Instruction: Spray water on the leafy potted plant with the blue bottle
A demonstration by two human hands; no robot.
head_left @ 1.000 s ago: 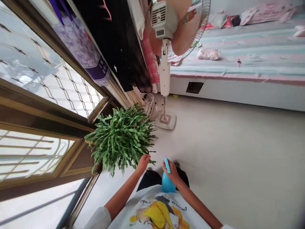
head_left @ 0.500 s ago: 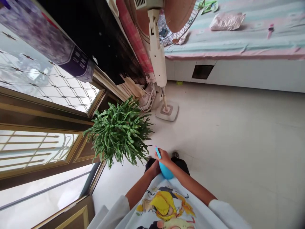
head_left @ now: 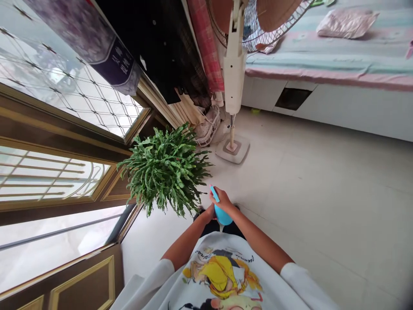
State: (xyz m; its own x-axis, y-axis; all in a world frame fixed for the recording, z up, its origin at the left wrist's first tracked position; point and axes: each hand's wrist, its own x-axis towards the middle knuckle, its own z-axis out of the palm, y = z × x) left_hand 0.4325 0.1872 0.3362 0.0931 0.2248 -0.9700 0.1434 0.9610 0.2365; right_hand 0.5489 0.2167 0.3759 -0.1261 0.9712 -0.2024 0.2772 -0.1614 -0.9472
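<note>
A bushy green potted plant (head_left: 166,168) stands by the wooden window frame, left of centre. Just right of its foliage I hold a blue spray bottle (head_left: 222,214) with a light-blue nozzle pointing toward the leaves. My right hand (head_left: 222,200) is wrapped round the bottle's neck and trigger. My left hand (head_left: 208,212) sits against the bottle's left side, mostly hidden behind it, so its fingers do not show clearly. My white printed shirt fills the bottom of the view.
A standing fan (head_left: 235,73) with its square base (head_left: 232,149) rises behind the plant. A white wire basket (head_left: 206,128) sits by hanging clothes (head_left: 180,51). A bed (head_left: 325,64) runs along the far right. Pale floor (head_left: 322,202) spreads to the right.
My left hand left the plant's leaves and came back to the bottle. The bottle moved up and toward the plant. The view shifted slightly.
</note>
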